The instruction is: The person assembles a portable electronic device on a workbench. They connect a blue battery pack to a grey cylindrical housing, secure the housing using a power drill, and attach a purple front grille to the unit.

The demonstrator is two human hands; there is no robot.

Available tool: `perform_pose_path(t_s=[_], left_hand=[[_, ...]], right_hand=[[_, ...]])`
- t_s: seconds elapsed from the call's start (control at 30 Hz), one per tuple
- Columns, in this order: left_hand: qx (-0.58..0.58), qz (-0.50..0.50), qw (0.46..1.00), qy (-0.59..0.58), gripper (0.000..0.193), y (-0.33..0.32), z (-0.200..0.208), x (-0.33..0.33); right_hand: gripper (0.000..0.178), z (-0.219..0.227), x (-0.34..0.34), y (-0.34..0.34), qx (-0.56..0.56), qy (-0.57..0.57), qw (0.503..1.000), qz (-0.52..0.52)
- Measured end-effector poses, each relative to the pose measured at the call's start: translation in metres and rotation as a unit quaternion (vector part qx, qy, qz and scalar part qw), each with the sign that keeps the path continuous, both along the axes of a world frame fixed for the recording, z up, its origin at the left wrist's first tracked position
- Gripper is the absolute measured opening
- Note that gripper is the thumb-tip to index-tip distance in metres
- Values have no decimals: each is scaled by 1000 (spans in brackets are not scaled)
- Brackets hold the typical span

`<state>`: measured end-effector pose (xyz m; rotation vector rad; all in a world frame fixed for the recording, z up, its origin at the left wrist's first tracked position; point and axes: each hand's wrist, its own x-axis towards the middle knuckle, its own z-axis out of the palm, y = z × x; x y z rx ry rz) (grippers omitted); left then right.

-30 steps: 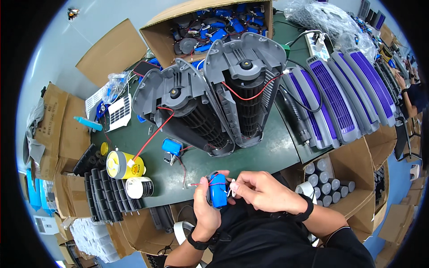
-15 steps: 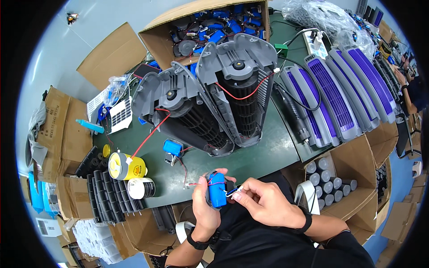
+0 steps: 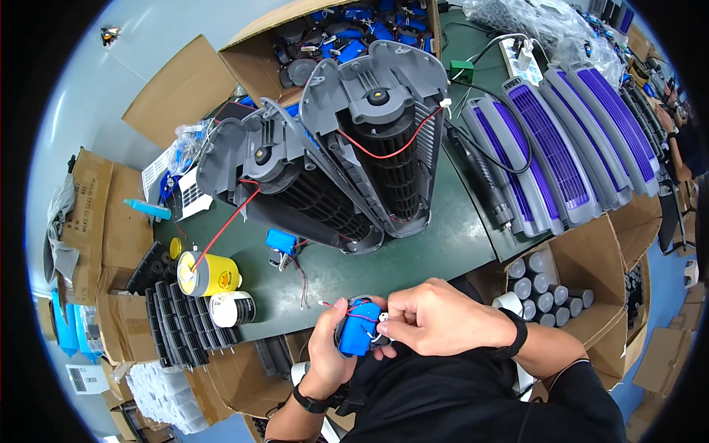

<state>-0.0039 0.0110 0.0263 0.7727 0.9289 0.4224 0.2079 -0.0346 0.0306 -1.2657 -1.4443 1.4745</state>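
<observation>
My left hand [image 3: 329, 353] is closed around a blue battery pack [image 3: 357, 336] with thin red and black wires across its upper part, low in front of the bench edge. At the pack's right side my right hand [image 3: 434, 316] pinches a small white connector [image 3: 383, 317] on a wire. A dark part behind the pack is mostly hidden by it and my fingers. On the bench beyond lies another blue battery pack [image 3: 281, 241] with wires trailing from it. Two grey fan housings [image 3: 260, 153] with black rollers and red wires stand farther back.
An open cardboard box [image 3: 251, 68] of blue packs stands at the back. Purple-and-grey grille panels [image 3: 550, 155] and a black electric screwdriver [image 3: 487, 188] lie right. A yellow tub [image 3: 221, 275], a white tub [image 3: 227, 311] and black rollers [image 3: 177, 325] are left. Silvery cylinders [image 3: 543, 301] fill a lower-right box.
My right hand has moved in over the pack's right side, its fingers now pointing left at the connector. The pack has tilted in my left hand. The whole view has shifted slightly.
</observation>
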Motion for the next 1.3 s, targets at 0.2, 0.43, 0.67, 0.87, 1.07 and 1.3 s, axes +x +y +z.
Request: perform_pose_path(t_s=[0.2,0.43,0.67,0.87,1.07,1.3], left_hand=[[-5,31,999,-8,70,-2,-5,-4],[249,103,960,81,66,-20,-13,9],[50,74,995,34,72,-5,-4,1],[83,116,988,62,75,-4,5,8],[104,99,989,48,74,-6,-1,4],[152,77,984,51,68,-9,2,8]], right_hand=[[31,-9,-1,5,-32,22,999,10],[35,-25,-17,3,-163,219,960,-60],[42,-22,-3,8,-196,168,966,-5],[44,-20,-5,-2,-186,174,964,-78],[29,-37,-24,-31,-54,176,966,-184],[18,-35,-40,-35,136,64,962,-226]])
